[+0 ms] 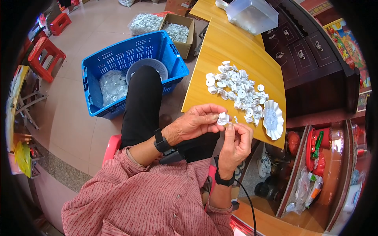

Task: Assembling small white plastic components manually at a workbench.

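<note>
Between the thumb and fingers of my left hand point(195, 122) is a small round white plastic part point(223, 118), held just off the near edge of the yellow table point(214, 47). My right hand point(236, 147) is closed in a pinch at the part's lower right edge; what lies between its fingertips is too small to make out. Beyond the hands, a loose pile of similar white parts point(240, 90) covers the middle of the table. To its right stands a white scalloped dish point(279, 125) with tiny clear pieces point(270, 119) in it. A small white bit point(236, 118) lies near my fingers.
Left of my knee stands a blue crate point(92, 94) holding a bag of white parts point(113, 84) and a round tub point(163, 70). Behind it is a cardboard box point(187, 47) of parts. A clear bin point(256, 15) sits at the table's far end. Dark drawers point(303, 55) border its right side.
</note>
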`<state>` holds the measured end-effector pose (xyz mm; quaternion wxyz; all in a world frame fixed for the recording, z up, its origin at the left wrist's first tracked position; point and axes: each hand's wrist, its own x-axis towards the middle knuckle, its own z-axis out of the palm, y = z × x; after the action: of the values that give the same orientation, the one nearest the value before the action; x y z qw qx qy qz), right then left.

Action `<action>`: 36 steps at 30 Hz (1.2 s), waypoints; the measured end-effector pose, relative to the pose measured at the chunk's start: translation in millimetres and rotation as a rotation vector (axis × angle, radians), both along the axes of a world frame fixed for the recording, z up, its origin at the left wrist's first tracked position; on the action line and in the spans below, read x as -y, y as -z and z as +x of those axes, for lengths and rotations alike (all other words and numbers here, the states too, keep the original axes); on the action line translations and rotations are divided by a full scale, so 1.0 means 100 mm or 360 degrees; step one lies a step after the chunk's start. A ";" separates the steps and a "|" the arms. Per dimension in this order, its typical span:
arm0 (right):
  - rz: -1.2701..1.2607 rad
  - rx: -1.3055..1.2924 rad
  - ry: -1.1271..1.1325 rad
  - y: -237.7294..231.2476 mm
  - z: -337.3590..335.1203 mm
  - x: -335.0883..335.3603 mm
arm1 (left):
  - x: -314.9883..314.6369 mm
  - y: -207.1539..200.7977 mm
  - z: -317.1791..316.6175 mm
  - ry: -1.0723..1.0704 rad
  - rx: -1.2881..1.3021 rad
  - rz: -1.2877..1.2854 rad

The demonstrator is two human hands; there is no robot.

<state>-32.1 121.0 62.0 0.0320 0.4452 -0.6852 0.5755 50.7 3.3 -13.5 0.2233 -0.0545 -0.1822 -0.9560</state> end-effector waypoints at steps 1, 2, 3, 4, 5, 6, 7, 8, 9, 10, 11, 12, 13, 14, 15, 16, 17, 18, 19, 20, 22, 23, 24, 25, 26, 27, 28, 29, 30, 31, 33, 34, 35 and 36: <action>-0.0001 0.0000 0.0001 0.00 0.00 0.00 | 0.00 0.01 -0.01 -0.0001 -0.0026 -0.0032; -0.0009 -0.0009 -0.0010 0.00 0.00 -0.01 | 0.00 0.01 -0.01 -0.0001 -0.0052 -0.0064; -0.0017 -0.0018 -0.0022 0.00 0.00 -0.01 | 0.00 0.01 -0.01 0.0000 -0.0051 -0.0064; -0.0017 -0.0018 -0.0021 0.00 0.01 -0.01 | -0.01 0.00 -0.01 -0.0010 -0.0046 -0.0075; -0.0020 -0.0013 -0.0020 -0.01 0.01 -0.01 | -0.01 -0.01 0.00 -0.0020 -0.0040 -0.0087; -0.0023 -0.0008 -0.0020 -0.01 0.01 -0.01 | -0.01 -0.01 0.00 -0.0019 -0.0040 -0.0087; -0.0024 -0.0007 -0.0018 -0.01 0.01 -0.01 | -0.02 -0.02 0.00 -0.0025 -0.0037 -0.0104; -0.0015 0.0006 -0.0015 -0.01 0.01 -0.01 | -0.02 -0.02 0.00 -0.0033 -0.0034 -0.0121; -0.0006 0.0020 -0.0012 -0.01 0.01 -0.01 | -0.02 -0.02 0.00 -0.0034 -0.0034 -0.0121; -0.0006 0.0020 -0.0012 -0.01 0.01 -0.01 | -0.02 -0.02 0.01 -0.0021 -0.0036 -0.0127; -0.0001 0.0006 -0.0006 -0.01 0.01 -0.01 | -0.02 -0.02 0.01 -0.0008 -0.0038 -0.0133; 0.0005 -0.0009 0.0000 -0.01 0.01 -0.01 | -0.02 -0.03 0.01 -0.0008 -0.0038 -0.0132; 0.0005 -0.0008 -0.0001 -0.01 0.01 -0.01 | -0.02 -0.03 0.02 -0.0006 -0.0027 -0.0136; 0.0007 -0.0013 -0.0002 -0.01 0.01 -0.01 | -0.01 -0.04 0.02 -0.0004 -0.0016 -0.0140; 0.0010 -0.0018 -0.0003 -0.01 0.01 -0.01 | -0.01 -0.04 0.03 -0.0005 -0.0016 -0.0140; 0.0010 -0.0018 -0.0003 -0.01 0.01 -0.01 | -0.01 -0.05 0.04 -0.0011 0.0027 -0.0148; 0.0021 -0.0018 -0.0004 -0.01 0.01 -0.01 | -0.01 -0.06 0.04 -0.0018 0.0071 -0.0157; 0.0032 -0.0018 -0.0005 -0.01 0.01 -0.01 | 0.00 -0.07 0.04 -0.0018 0.0071 -0.0156; 0.0033 -0.0018 -0.0005 -0.01 0.02 -0.01 | 0.00 -0.09 0.05 -0.0021 0.0063 -0.0160; 0.0041 -0.0013 -0.0001 -0.01 0.02 -0.01 | 0.00 -0.09 0.05 -0.0025 0.0056 -0.0164; 0.0049 -0.0008 0.0002 0.00 0.02 -0.01 | 0.01 -0.09 0.05 -0.0020 0.0033 -0.0161; 0.0051 -0.0005 0.0004 0.00 0.01 -0.01 | 0.01 -0.09 0.05 -0.0013 0.0009 -0.0158; 0.0053 -0.0002 0.0006 0.01 0.00 -0.01 | 0.01 -0.08 0.04 -0.0014 0.0009 -0.0158; 0.0054 -0.0002 0.0005 0.03 -0.01 -0.01 | 0.01 -0.07 0.04 -0.0029 0.0010 -0.0159; 0.0030 -0.0015 0.0013 0.05 -0.02 -0.01 | 0.00 -0.07 0.04 -0.0043 0.0010 -0.0158; 0.0007 -0.0027 0.0021 0.06 -0.03 -0.01 | 0.00 -0.07 0.04 -0.0044 0.0010 -0.0158; 0.0008 -0.0027 0.0020 0.05 -0.02 -0.01 | 0.00 -0.08 0.04 -0.0062 0.0036 -0.0159; -0.0012 -0.0007 0.0015 0.03 -0.02 -0.02 | -0.01 -0.08 0.04 -0.0082 0.0061 -0.0160; -0.0032 0.0012 0.0011 0.02 -0.01 -0.02 | -0.01 -0.08 0.04 -0.0084 0.0061 -0.0159; -0.0031 0.0012 0.0009 0.02 -0.01 -0.02 | -0.02 -0.08 0.04 -0.0096 0.0092 -0.0160; 0.0001 -0.0070 0.0012 0.02 -0.02 -0.02 | -0.02 -0.07 0.03 -0.0106 0.0120 -0.0163; 0.0000 -0.0071 0.0013 0.02 -0.01 -0.02 | -0.02 -0.05 0.02 -0.0110 0.0134 -0.0190; 0.0031 -0.0093 0.0017 0.02 -0.01 -0.02 | -0.02 -0.04 0.02 -0.0115 0.0148 -0.0216; 0.0062 -0.0115 0.0021 0.02 -0.01 -0.02 | -0.02 -0.04 0.02 -0.0116 0.0148 -0.0217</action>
<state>-32.9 122.7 59.7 0.0519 0.4617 -0.6976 0.5454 53.1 5.3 -9.4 0.2449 -0.0185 -0.2589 -0.9342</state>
